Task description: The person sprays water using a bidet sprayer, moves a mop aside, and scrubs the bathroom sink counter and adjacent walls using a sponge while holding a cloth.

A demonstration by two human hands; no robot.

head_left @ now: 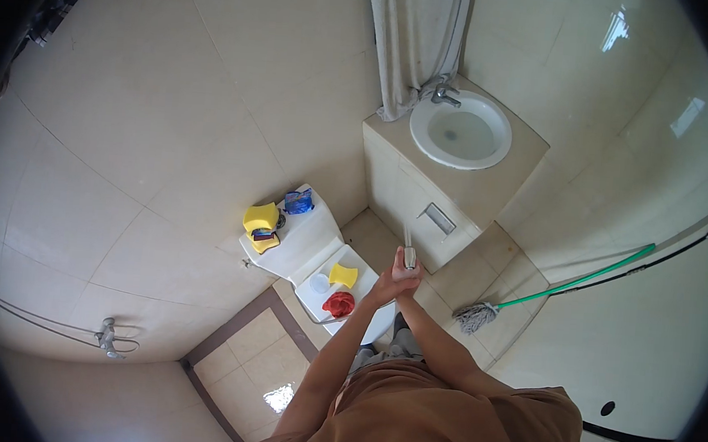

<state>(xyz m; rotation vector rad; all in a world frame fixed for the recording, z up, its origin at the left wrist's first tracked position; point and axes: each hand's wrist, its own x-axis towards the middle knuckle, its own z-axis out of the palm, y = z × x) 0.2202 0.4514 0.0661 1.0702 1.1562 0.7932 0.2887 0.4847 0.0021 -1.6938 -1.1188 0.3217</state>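
Sprayer (410, 259) sits partly hidden by right hand (407, 272); left hand (390, 288) overlaps.

There are two hands (392, 286), one sprayer (410, 259), one mop (476, 317) and one basin (457, 162).

Toilet lid (350, 255) bears 1 yellow sponge (343, 276), 1 red bundle (338, 304).

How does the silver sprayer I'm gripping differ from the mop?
The sprayer is short and compact, while the mop is far longer. The sprayer looks silvery; the mop has a green handle and grey strands. The sprayer is held up, whereas the mop is untouched, its head resting on the tiled floor.
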